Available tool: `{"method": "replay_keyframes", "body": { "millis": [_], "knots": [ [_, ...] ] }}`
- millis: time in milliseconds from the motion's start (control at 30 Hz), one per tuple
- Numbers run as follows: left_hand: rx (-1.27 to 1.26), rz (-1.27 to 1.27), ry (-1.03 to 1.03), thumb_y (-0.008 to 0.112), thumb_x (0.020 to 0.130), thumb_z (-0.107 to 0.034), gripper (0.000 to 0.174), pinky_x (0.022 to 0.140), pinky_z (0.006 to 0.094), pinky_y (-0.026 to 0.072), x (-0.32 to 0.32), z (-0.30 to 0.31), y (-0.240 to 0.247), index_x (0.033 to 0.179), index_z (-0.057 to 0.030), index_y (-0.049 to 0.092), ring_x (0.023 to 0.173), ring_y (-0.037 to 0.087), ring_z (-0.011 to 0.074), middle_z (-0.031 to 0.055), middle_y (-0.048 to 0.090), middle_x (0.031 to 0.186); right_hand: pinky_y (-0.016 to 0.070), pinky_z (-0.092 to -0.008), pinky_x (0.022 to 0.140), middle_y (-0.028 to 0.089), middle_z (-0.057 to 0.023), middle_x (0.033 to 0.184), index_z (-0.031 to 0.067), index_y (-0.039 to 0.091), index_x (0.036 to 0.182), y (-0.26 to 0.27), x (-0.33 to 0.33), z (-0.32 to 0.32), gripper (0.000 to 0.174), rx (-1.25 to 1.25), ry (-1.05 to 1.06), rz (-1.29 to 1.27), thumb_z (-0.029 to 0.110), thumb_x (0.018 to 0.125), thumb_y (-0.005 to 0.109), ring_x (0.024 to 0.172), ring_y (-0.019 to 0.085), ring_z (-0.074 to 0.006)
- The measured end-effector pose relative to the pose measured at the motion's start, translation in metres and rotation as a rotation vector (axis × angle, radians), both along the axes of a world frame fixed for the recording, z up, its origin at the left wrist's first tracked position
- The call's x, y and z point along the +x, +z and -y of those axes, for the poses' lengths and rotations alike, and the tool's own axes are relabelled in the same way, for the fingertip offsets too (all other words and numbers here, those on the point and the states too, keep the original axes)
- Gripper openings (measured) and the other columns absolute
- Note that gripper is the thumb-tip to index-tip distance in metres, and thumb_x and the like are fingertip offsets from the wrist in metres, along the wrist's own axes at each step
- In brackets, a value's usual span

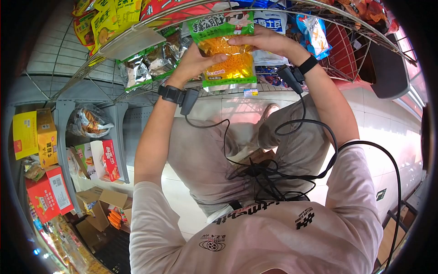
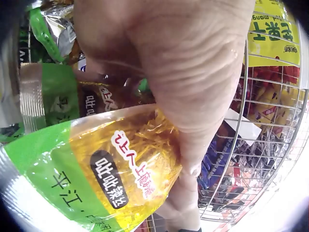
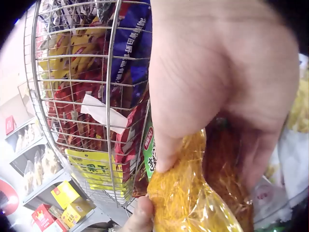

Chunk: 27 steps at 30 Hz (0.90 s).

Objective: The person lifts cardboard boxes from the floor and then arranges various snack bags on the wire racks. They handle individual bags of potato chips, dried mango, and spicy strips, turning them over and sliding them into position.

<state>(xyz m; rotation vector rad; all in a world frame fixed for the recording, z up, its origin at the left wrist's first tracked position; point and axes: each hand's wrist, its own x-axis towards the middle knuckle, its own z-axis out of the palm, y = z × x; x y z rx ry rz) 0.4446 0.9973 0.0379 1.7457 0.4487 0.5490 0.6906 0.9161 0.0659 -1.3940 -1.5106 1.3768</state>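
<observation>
A clear snack bag [image 1: 226, 57] with green ends and orange-yellow shredded strips inside is held upright between both hands, in front of a wire basket shelf. My left hand [image 1: 197, 64] grips its left side, thumb across the front, other fingers hidden behind. On the upper right side, my right hand [image 1: 269, 42] holds it with the thumb over the front. In the left wrist view the bag [image 2: 120, 169] hangs below the left hand [image 2: 183, 67], printed side showing. The right wrist view has the crinkled bag [image 3: 183, 193] under the right hand [image 3: 217, 77].
Wire baskets [image 1: 150, 18] of packets curve around the hands, with yellow dried-mango bags [image 1: 104, 27] at upper left. Grey shelving [image 1: 66, 132] on the left carries boxes [image 1: 48, 194]. A black cable [image 1: 328, 166] runs from the wrist cameras over the lap.
</observation>
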Motion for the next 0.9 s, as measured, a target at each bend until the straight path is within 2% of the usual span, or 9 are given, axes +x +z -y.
{"method": "replay_keyframes", "body": {
  "millis": [67, 333, 400, 733, 833, 900],
  "knots": [
    [0.025, 0.008, 0.025, 0.087, 0.084, -0.031, 0.066, 0.1, 0.0342, 0.0494, 0.0, 0.001, 0.0, 0.135, -0.0029, 0.056, 0.115, 0.062, 0.0171, 0.0077, 0.067, 0.126, 0.0499, -0.0298, 0.088, 0.066, -0.0018, 0.12, 0.012, 0.059, 0.139, 0.002, 0.0, 0.002, 0.065, 0.005, 0.005, 0.005, 0.053, 0.09, 0.074, 0.108, 0.06, -0.0123],
    [0.03, -0.05, 0.009, 0.086, 0.086, -0.032, 0.067, 0.101, 0.0344, 0.0488, 0.0, 0.003, 0.006, 0.137, -0.0018, 0.055, 0.115, 0.061, 0.017, 0.0077, 0.066, 0.127, 0.0495, -0.0291, 0.086, 0.066, -0.001, 0.117, 0.0118, 0.06, 0.138, 0.002, 0.0, 0.002, 0.066, 0.032, 0.006, 0.026, 0.056, 0.091, 0.073, 0.103, 0.059, -0.0108],
    [0.021, -0.052, -0.002, 0.085, 0.086, -0.033, 0.068, 0.103, 0.0351, 0.0475, 0.0, 0.003, 0.008, 0.138, -0.0013, 0.053, 0.117, 0.06, 0.0175, 0.008, 0.065, 0.128, 0.0531, -0.0366, 0.095, 0.064, -0.0081, 0.133, 0.0133, 0.058, 0.141, 0.002, 0.002, 0.0, 0.068, -0.001, 0.032, 0.052, 0.054, 0.09, 0.073, 0.12, 0.06, -0.0198],
    [0.039, -0.033, 0.028, 0.088, 0.083, -0.027, 0.064, 0.1, 0.0341, 0.05, 0.0, 0.002, 0.003, 0.134, -0.0025, 0.056, 0.114, 0.062, 0.0173, 0.008, 0.067, 0.126, 0.0557, -0.0343, 0.087, 0.068, -0.0074, 0.123, 0.0112, 0.063, 0.136, 0.004, 0.005, -0.001, 0.063, 0.025, 0.044, 0.073, 0.051, 0.09, 0.075, 0.109, 0.064, -0.0183],
    [0.086, -0.054, 0.022, 0.089, 0.082, -0.026, 0.065, 0.101, 0.0348, 0.0495, 0.0, 0.0, 0.0, 0.134, -0.0027, 0.057, 0.114, 0.062, 0.0181, 0.0084, 0.067, 0.126, 0.0559, -0.0334, 0.085, 0.068, -0.0071, 0.121, 0.0106, 0.063, 0.135, 0.006, 0.011, 0.0, 0.061, 0.059, 0.086, 0.048, 0.048, 0.089, 0.076, 0.108, 0.063, -0.0181],
    [0.12, -0.062, 0.023, 0.089, 0.081, -0.026, 0.066, 0.101, 0.0352, 0.0491, 0.001, 0.003, 0.001, 0.134, -0.0027, 0.057, 0.115, 0.062, 0.0185, 0.0086, 0.067, 0.126, 0.0563, -0.0323, 0.086, 0.067, -0.0072, 0.124, 0.0103, 0.063, 0.135, 0.012, 0.016, 0.001, 0.062, 0.018, 0.187, 0.122, 0.047, 0.087, 0.078, 0.109, 0.064, -0.0187]
  ]
}}
